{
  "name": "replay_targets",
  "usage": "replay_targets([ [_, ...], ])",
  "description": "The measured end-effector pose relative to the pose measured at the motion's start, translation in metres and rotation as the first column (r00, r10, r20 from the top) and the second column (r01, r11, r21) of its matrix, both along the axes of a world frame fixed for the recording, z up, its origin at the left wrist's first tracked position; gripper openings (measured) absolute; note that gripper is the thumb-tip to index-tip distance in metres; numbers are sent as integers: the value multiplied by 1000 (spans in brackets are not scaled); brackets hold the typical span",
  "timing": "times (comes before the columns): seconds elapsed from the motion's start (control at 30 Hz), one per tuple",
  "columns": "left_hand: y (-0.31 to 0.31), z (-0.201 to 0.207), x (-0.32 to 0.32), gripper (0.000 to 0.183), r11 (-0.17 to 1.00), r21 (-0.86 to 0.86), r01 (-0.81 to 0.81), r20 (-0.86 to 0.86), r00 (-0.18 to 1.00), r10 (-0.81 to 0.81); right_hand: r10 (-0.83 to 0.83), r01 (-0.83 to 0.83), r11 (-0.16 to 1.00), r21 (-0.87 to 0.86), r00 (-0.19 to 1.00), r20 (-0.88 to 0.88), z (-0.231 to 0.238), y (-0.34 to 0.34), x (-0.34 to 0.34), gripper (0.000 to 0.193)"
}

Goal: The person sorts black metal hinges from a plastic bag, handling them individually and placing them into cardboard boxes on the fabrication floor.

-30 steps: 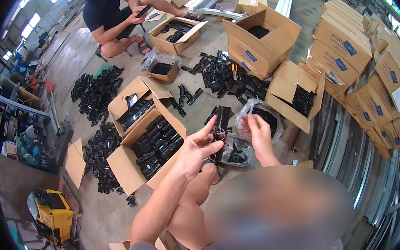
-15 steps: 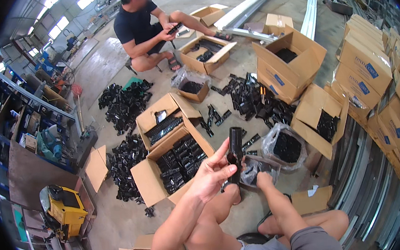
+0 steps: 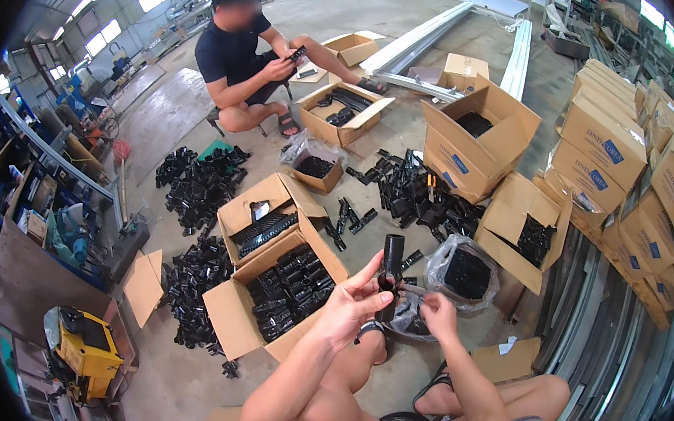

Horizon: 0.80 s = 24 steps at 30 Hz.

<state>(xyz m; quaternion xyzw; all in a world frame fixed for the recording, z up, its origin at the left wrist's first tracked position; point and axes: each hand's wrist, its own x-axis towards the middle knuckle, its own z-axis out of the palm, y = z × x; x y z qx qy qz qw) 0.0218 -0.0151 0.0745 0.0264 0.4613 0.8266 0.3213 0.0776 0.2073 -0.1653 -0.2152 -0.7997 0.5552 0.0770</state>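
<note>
My left hand (image 3: pixel 352 309) is wrapped round a black pipe-shaped plastic fitting (image 3: pixel 393 255), held upright in front of me. Just right of it my right hand (image 3: pixel 441 318) has its fingertips pinched together; whatever they may hold is too small to make out. Below and behind both hands, partly covered, lies a clear plastic bag (image 3: pixel 411 326) with dark contents. Beside it stands a larger clear bag (image 3: pixel 466 271) of small black parts. To the left, an open cardboard box (image 3: pixel 230 320) holds rows of similar black fittings.
Piles of black fittings lie on the floor at the left (image 3: pixel 198 291) and beyond my hands (image 3: pixel 411 192). Open cartons (image 3: pixel 479 138) stand at the right, near stacked closed boxes (image 3: pixel 599 139) and long metal profiles (image 3: pixel 597 348). Across from me a seated co-worker (image 3: pixel 240 66) handles a black part.
My right hand's fingers, earlier down at the plastic bag and mostly hidden, now show pinched near the fitting. My left hand keeps its hold. The whole view has shifted slightly.
</note>
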Motion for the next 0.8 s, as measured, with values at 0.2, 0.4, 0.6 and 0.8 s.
replay_targets([
  [0.2, 3, -3, 4, 81, 1000, -28, -14, -5, 1000, 13, -109, -123, 831, -543, 920, -376, 181, -27, -3, 18],
  [0.4, 11, 3, 14, 72, 996, -92, 4, -106, 994, -13, -116, -102, 921, -376, 849, -515, 214, -39, -4, 18],
  [0.6, 13, 5, 19, 72, 990, -144, 9, -171, 985, -34, -129, -73, 936, -343, 837, -531, 220, -47, 0, 18],
  [0.8, 15, 7, 21, 72, 983, -181, 7, -217, 975, -47, -139, -58, 941, -332, 830, -539, 220, -44, 1, 16],
])
